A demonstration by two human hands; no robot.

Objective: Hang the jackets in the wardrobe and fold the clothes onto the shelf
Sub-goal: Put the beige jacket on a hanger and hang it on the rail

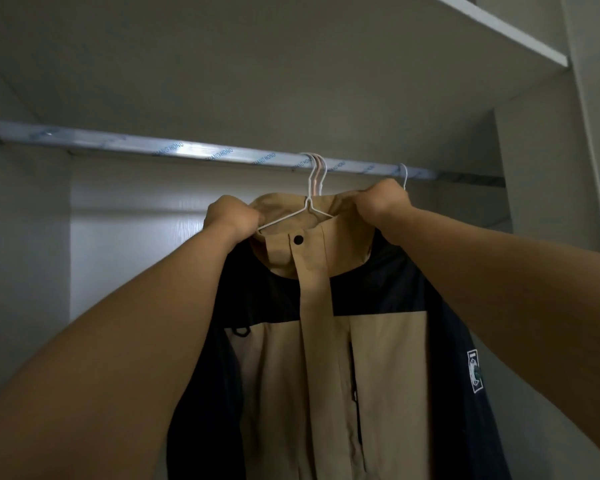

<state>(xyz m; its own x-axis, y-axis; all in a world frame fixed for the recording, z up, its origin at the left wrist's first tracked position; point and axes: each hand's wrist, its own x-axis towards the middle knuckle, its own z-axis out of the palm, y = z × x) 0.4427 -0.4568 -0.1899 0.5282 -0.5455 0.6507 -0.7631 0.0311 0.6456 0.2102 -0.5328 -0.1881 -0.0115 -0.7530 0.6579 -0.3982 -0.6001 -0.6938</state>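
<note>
A tan and navy jacket (pixel 329 358) hangs in front of me on a white wire hanger (pixel 307 207), whose hook sits over the wardrobe's metal rail (pixel 174 150). My left hand (pixel 231 216) grips the left side of the jacket's tan collar together with the hanger's arm. At the collar's right side my right hand (pixel 383 202) grips the fabric. The jacket's front is closed, with one dark snap showing at the neck. Its hem is out of view.
Other hanger hooks (pixel 317 168) sit on the rail beside this one, and a further white hook (pixel 404 173) hangs behind my right hand. A white shelf (pixel 499 32) runs above the rail. The wardrobe's side walls stand left and right.
</note>
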